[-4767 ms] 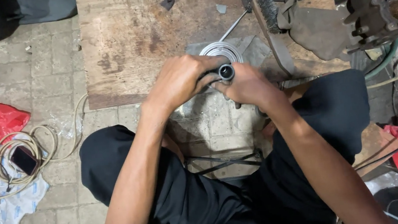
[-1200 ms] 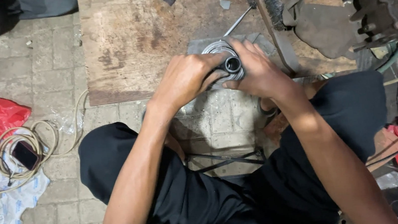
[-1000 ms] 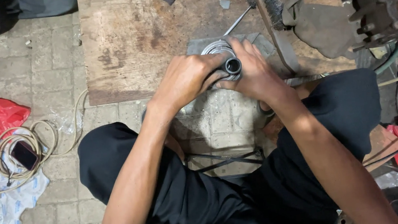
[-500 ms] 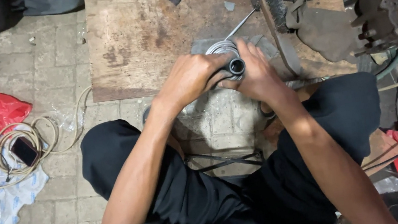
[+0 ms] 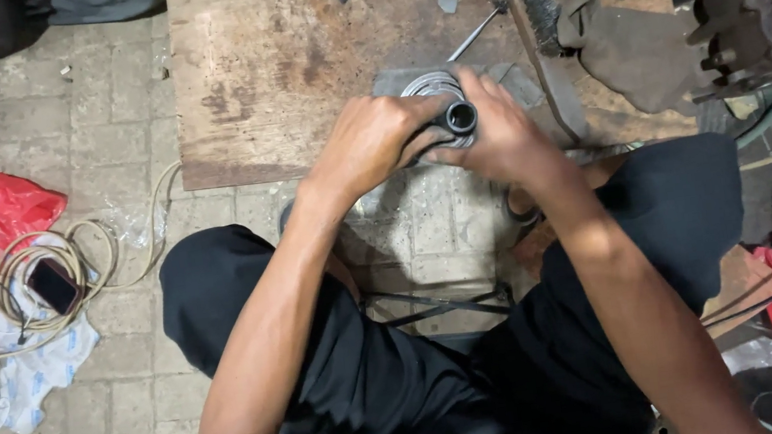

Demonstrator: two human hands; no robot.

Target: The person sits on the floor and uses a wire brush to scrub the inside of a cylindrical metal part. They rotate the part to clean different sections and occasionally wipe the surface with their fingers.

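Hidden: ribbed grey metal disc (image 5: 429, 84) mostly covered by both hands.
Left hand (image 5: 372, 140): fingers wrapped around short dark metal tube (image 5: 459, 119).
Right hand (image 5: 504, 139): fingers curled over the tube's far side.
Change: grip unchanged; hands sit slightly further onto the stained wooden board (image 5: 268, 55).

Both hands moved forward since 4.8 s ago: dark tube (image 5: 461, 117) now over the ribbed metal disc (image 5: 430, 85), not short of it. Right hand (image 5: 500, 137) fingers now reach over the disc's far rim.

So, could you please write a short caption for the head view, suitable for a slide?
Both hands, left hand and right hand, grip a dark metal tube over a round metal part on a worn wooden board.
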